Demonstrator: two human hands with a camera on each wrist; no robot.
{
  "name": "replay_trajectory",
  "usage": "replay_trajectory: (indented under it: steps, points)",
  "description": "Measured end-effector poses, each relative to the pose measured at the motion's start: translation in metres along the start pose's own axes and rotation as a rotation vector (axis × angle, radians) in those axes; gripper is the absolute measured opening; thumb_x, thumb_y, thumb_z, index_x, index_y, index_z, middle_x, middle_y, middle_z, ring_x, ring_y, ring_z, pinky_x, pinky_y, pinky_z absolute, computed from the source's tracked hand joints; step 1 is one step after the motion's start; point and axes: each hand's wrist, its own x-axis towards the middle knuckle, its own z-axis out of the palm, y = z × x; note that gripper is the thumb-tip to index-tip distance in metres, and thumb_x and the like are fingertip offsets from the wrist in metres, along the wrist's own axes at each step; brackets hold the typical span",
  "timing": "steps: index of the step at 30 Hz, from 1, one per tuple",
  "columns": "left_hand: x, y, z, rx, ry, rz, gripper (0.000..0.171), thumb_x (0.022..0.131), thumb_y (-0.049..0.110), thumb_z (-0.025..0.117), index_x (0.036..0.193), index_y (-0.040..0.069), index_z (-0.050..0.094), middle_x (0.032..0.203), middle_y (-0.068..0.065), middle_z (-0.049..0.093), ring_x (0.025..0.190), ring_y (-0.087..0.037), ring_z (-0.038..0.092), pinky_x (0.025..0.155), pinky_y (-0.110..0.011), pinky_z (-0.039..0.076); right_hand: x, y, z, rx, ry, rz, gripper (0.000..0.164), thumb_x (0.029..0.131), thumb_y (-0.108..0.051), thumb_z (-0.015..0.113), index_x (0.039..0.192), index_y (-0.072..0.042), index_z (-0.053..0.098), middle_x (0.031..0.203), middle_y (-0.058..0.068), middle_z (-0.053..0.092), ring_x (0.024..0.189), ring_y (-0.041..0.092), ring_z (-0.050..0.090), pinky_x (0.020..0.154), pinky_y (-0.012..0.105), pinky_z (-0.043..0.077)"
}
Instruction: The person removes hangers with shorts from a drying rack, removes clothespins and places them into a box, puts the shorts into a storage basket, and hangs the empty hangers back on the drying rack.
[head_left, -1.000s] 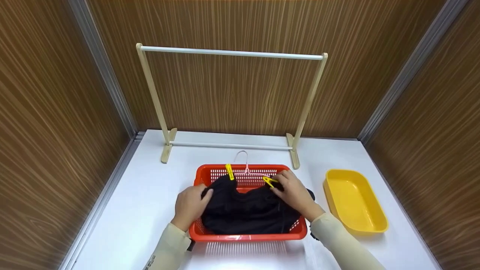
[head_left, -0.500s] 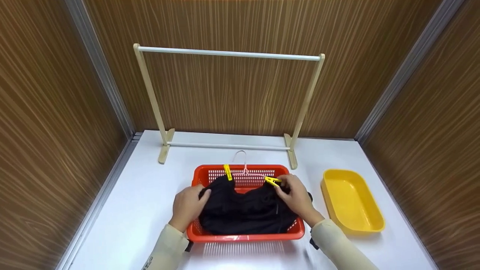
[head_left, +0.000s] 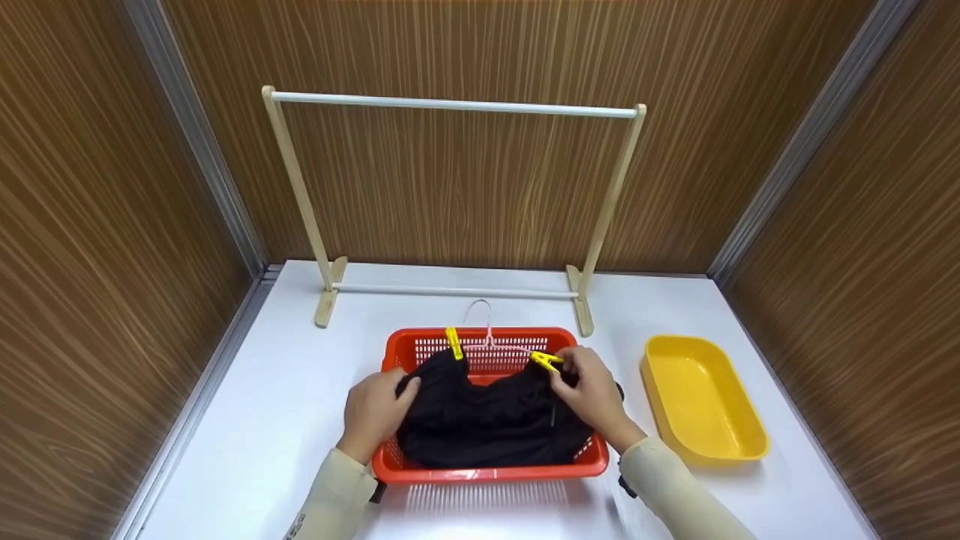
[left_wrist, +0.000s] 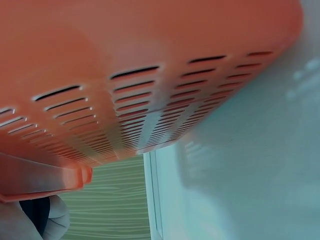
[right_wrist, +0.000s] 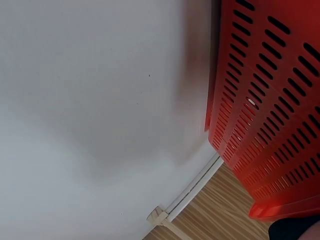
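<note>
A black garment (head_left: pixel 487 431) lies in the red plastic basket (head_left: pixel 487 475) with its upper edge at a pink hanger (head_left: pixel 490 339). One yellow clothespin (head_left: pixel 453 343) stands at the left part of the hanger. My left hand (head_left: pixel 375 409) pinches the garment's left side over the basket rim; the left wrist view shows black cloth (left_wrist: pixel 36 212) between finger and thumb. My right hand (head_left: pixel 591 390) pinches the handle ends of a second yellow clothespin (head_left: pixel 544 361) at the garment's right upper corner. Its fingertips are hidden in the right wrist view.
Behind the basket stands a drying rack with wooden legs and a white top bar (head_left: pixel 450 103). To the right sits a yellow tray (head_left: pixel 705 397) on the white table (head_left: pixel 240 420). Wood-patterned panels (head_left: pixel 465 187) enclose the back and both sides.
My right hand has drawn slightly right and down, showing more of the second clothespin, whose angle has changed a little. The left hand keeps its hold on the garment.
</note>
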Motion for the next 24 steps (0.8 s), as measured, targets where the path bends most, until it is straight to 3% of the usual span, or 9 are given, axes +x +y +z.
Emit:
replay_trajectory:
  steps: [8, 24]
  points:
    - [-0.001, -0.0008, 0.0007, -0.012, 0.0, -0.006, 0.032, 0.098, 0.037, 0.068, 0.073, 0.021, 0.057, 0.061, 0.006, 0.048, 0.059, -0.015, 0.051, 0.059, -0.033, 0.039, -0.002, -0.0008, -0.0012, 0.012, -0.003, 0.064, 0.023, 0.085, -0.011, 0.078, 0.103, -0.011, 0.065, 0.085, -0.002, 0.056, 0.077, 0.012, 0.051, 0.069, 0.031, 0.045]
    - [-0.0002, -0.0022, 0.0007, -0.02, -0.008, -0.003, 0.031, 0.098, 0.038, 0.068, 0.074, 0.021, 0.058, 0.061, 0.007, 0.05, 0.06, -0.015, 0.051, 0.059, -0.033, 0.039, -0.0007, -0.0006, -0.0005, -0.006, -0.018, 0.085, 0.021, 0.086, -0.013, 0.078, 0.102, -0.012, 0.065, 0.084, -0.004, 0.055, 0.076, 0.012, 0.05, 0.068, 0.032, 0.044]
